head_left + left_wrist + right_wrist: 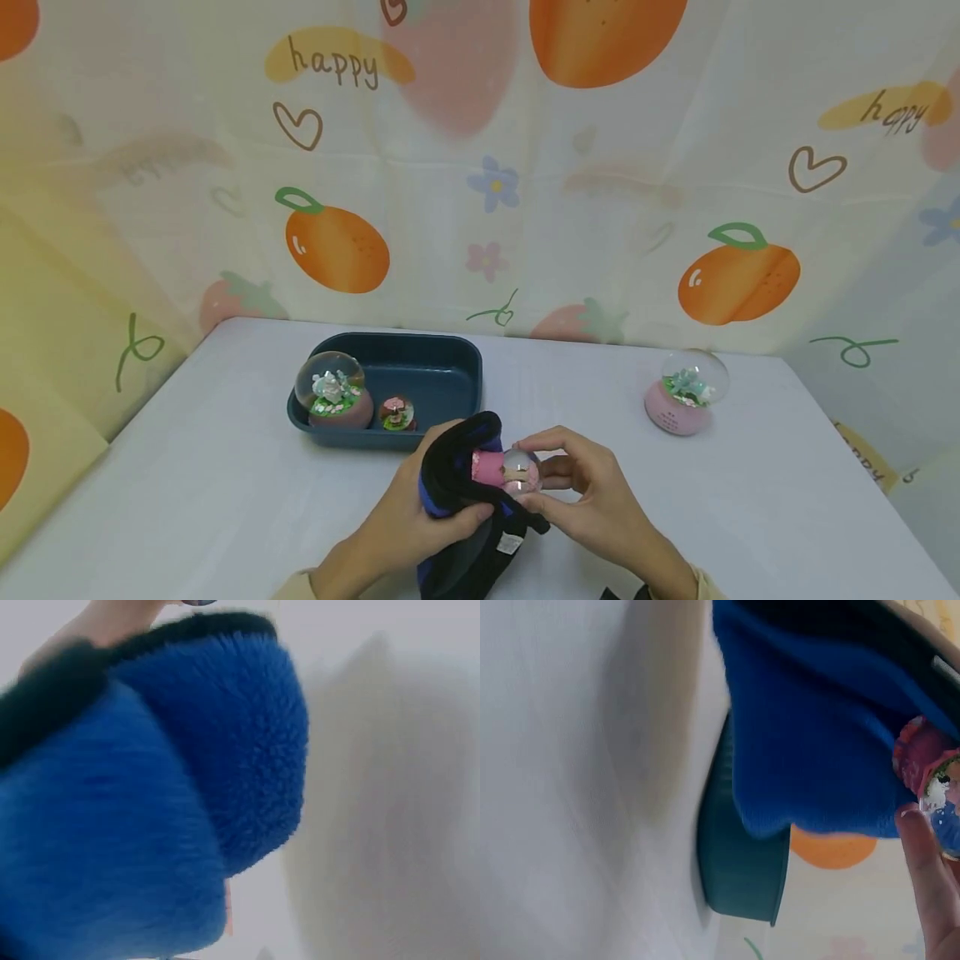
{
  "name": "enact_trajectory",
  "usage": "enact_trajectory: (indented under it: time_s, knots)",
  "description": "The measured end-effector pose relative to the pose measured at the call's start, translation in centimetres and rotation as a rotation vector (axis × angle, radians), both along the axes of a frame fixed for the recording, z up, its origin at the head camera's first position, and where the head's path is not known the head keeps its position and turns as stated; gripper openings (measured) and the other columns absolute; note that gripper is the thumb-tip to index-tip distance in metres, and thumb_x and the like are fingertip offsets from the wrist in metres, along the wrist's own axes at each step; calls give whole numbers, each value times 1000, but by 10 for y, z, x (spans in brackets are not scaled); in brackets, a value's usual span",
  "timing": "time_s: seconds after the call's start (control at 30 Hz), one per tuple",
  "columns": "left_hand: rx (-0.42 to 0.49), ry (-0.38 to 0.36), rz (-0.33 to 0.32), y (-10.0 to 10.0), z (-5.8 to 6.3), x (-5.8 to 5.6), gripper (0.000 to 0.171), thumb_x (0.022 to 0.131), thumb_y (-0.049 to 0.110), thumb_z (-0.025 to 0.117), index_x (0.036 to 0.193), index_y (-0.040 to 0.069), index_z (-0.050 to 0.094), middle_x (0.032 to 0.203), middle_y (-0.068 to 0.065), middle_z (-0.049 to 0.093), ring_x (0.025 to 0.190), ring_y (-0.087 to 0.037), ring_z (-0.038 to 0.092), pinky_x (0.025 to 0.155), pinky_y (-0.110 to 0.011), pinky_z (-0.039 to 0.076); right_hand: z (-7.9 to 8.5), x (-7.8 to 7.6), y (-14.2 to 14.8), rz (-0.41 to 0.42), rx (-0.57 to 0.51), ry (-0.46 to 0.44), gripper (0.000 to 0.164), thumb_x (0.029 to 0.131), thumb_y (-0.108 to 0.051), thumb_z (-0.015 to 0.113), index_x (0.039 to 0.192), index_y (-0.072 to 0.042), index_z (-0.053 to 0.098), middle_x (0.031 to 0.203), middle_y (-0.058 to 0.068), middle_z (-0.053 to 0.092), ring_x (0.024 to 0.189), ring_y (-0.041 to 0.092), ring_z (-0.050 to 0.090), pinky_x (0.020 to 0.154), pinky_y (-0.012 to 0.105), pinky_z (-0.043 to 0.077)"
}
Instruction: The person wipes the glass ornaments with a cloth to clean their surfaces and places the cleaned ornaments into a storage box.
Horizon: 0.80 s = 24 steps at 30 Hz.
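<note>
A white table [202,483] bears a dark tray [423,358] and snow globe [678,410].

"happy": backdrop [592,142], upper left, upper right, lower right | white tag [509,544], lower centre: illegible | pink globe base [675,413], right: illegible

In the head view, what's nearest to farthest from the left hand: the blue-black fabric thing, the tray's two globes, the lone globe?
From the left hand:
1. Blue-black fabric thing: in its grip.
2. Small globe: in the tray, ahead.
3. Big globe: the tray's left end.
4. Lone globe: on the table, right.
</note>
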<state>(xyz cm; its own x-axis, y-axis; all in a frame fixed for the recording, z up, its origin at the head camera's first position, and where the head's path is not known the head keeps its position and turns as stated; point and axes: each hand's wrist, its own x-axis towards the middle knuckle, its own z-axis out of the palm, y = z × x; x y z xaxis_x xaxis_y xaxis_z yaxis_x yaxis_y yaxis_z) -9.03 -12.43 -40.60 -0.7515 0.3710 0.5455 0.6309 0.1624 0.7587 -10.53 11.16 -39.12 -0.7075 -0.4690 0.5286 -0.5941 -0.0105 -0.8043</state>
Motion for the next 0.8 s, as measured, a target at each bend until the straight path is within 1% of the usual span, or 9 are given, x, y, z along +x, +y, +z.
enact_trajectory:
  time_s: [0.1, 0.2, 0.23, 0.33, 0.47, 0.57, 0.63, 0.8]
  knots:
    - [-16, 65, 8, 2, 1, 0, 79, 78, 11, 83, 143, 9, 39, 130, -11, 62, 108, -16, 64, 99, -29, 51, 1, 0, 0, 6, -15, 3, 45, 80, 8, 76, 120, 2, 58, 112, 23, 63, 84, 17, 73, 72, 32, 61]
    - [-63, 93, 36, 4, 2, 2, 84, 75, 10, 85, 144, 9, 38, 131, -10, 62, 109, -17, 64, 100, -31, 51, 2, 0, -1, 7, -19, -33, 43, 81, 9, 74, 120, 2, 58, 110, 24, 63, 85, 14, 73, 70, 34, 61]
    - [-84, 92, 48, 4, 2, 3, 85, 75, 10, 86, 145, 10, 37, 132, -10, 61, 110, -17, 63, 101, -32, 51, 2, 1, -1, -1, -13, -59, 42, 81, 10, 74, 119, 1, 58, 110, 24, 63, 85, 13, 73, 70, 33, 61]
    - [-138, 58, 78, 5, 2, 4, 90, 72, 8, 88, 146, 14, 36, 135, -8, 59, 114, -19, 62, 103, -36, 51, 4, 1, 0, -29, 19, -122, 37, 84, 8, 71, 118, 0, 59, 107, 23, 63, 81, 9, 72, 68, 32, 61]
    - [-193, 36, 122, 5, 1, 5, 93, 70, 6, 88, 146, 16, 35, 139, -8, 57, 119, -22, 60, 102, -43, 51, 5, 1, 1, -37, 47, -152, 32, 89, 4, 68, 119, 0, 60, 106, 22, 61, 77, 11, 71, 68, 31, 61]
    - [-184, 41, 133, 5, 0, 6, 94, 70, 5, 89, 146, 16, 35, 140, -8, 56, 119, -22, 60, 102, -42, 51, 6, 0, 2, -37, 78, -165, 27, 94, 0, 62, 121, -2, 60, 107, 21, 64, 76, 12, 70, 67, 31, 61]
    - [-161, 57, 125, 5, 0, 5, 93, 70, 4, 88, 146, 14, 36, 139, -9, 56, 119, -22, 60, 103, -39, 51, 7, -1, 3, -33, 103, -183, 24, 98, -2, 57, 122, -1, 60, 106, 21, 66, 75, 11, 70, 66, 32, 61]
    - [-106, 113, 97, 3, 0, 4, 91, 69, -1, 87, 145, 9, 38, 135, -11, 59, 116, -21, 61, 103, -34, 51, 9, -2, 5, -35, 163, -279, 22, 104, -11, 48, 122, -1, 56, 97, 20, 68, 73, 12, 69, 67, 34, 61]
